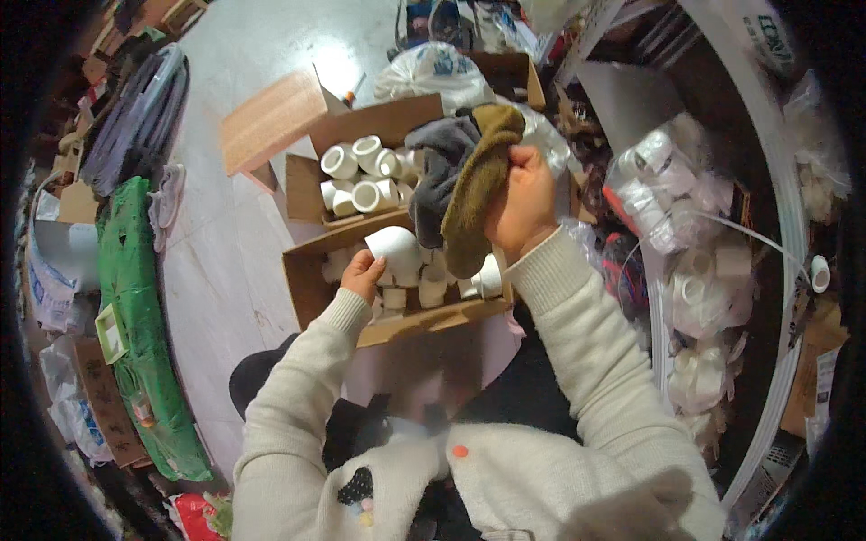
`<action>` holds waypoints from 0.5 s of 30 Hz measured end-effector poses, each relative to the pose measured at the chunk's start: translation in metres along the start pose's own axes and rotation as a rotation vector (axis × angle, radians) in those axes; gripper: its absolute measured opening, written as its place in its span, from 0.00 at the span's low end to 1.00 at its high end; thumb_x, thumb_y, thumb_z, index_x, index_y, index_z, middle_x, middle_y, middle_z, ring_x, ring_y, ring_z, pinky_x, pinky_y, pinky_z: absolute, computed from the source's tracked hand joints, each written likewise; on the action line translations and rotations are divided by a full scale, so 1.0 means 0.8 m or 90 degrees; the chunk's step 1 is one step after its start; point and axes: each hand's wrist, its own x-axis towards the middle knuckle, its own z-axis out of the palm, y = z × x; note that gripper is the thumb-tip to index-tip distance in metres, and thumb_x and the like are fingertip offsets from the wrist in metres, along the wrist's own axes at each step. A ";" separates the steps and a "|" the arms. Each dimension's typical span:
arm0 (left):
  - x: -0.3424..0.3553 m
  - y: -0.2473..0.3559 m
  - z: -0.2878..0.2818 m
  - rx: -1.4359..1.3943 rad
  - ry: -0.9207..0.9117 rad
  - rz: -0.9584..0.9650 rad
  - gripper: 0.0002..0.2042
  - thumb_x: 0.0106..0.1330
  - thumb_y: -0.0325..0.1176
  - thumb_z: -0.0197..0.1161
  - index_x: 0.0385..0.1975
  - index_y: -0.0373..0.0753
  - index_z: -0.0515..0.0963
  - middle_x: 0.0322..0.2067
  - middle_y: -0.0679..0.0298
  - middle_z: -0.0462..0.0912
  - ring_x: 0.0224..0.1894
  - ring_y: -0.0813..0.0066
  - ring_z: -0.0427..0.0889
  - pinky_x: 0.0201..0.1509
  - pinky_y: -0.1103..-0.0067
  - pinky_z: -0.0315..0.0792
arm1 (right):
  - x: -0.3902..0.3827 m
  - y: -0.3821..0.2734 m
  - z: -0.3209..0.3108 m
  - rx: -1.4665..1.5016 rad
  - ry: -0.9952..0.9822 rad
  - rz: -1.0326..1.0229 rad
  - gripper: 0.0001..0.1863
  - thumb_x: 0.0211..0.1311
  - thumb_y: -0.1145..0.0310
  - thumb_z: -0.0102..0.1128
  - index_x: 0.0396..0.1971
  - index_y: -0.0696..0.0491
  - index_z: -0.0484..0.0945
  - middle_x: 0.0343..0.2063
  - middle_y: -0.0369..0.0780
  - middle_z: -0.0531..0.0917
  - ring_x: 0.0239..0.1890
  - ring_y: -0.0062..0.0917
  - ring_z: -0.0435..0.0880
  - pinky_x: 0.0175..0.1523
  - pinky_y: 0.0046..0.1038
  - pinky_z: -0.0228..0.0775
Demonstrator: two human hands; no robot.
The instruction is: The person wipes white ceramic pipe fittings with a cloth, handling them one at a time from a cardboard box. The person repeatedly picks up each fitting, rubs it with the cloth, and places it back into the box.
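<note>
Between the fingers and thumb of my left hand (361, 275) is a white plastic pipe elbow (394, 248), held over the nearer cardboard box (311, 298). That box has several white pipe fittings (432, 287) in it. My right hand (527, 203), raised to the right of the box, is closed around a brown and grey cloth (476, 180) that hangs down and hides part of both boxes. Just beyond stands another cardboard box (303, 185) with more white fittings (368, 194) inside.
A wooden stool (275, 117) stands beyond the boxes, near a white plastic bag (435, 74). On the right, a metal shelf (776, 361) carries bagged white fittings (699, 288). A long green wrapped bundle (144, 334) lies along the left, below dark coiled tubing (140, 113).
</note>
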 end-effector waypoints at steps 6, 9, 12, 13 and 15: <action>-0.056 0.141 0.027 -0.047 -0.042 0.270 0.15 0.61 0.30 0.51 0.47 0.34 0.65 0.42 0.66 0.70 0.44 0.79 0.67 0.50 0.80 0.60 | -0.015 0.051 0.030 -0.294 -0.060 -0.156 0.17 0.53 0.63 0.41 0.40 0.55 0.70 0.42 0.42 0.74 0.44 0.32 0.72 0.52 0.35 0.61; -0.050 0.139 0.026 0.047 -0.027 0.381 0.17 0.61 0.29 0.50 0.51 0.36 0.62 0.48 0.65 0.68 0.50 0.76 0.66 0.56 0.77 0.58 | -0.016 0.101 0.038 -0.877 -0.258 -0.323 0.19 0.56 0.59 0.45 0.45 0.53 0.68 0.49 0.44 0.67 0.51 0.36 0.66 0.57 0.34 0.55; -0.079 0.144 0.035 -0.528 -0.214 0.167 0.22 0.63 0.40 0.45 0.56 0.41 0.55 0.55 0.64 0.60 0.56 0.70 0.62 0.58 0.74 0.59 | -0.024 0.129 0.061 -1.180 -0.200 -0.540 0.19 0.55 0.57 0.48 0.44 0.52 0.71 0.49 0.46 0.68 0.51 0.40 0.65 0.56 0.34 0.54; -0.103 0.149 0.036 -0.454 -0.227 0.231 0.21 0.62 0.35 0.47 0.56 0.41 0.55 0.54 0.65 0.61 0.54 0.71 0.63 0.56 0.75 0.61 | -0.019 0.136 0.061 -1.109 -0.167 -0.461 0.19 0.55 0.57 0.47 0.43 0.52 0.71 0.47 0.46 0.70 0.49 0.40 0.67 0.54 0.34 0.56; -0.098 0.153 0.051 -0.137 -0.162 0.306 0.17 0.54 0.24 0.50 0.46 0.39 0.65 0.44 0.60 0.70 0.46 0.66 0.71 0.51 0.74 0.64 | 0.011 0.112 0.012 -0.877 -0.103 -0.196 0.16 0.57 0.65 0.47 0.44 0.57 0.71 0.42 0.39 0.74 0.45 0.22 0.71 0.51 0.23 0.61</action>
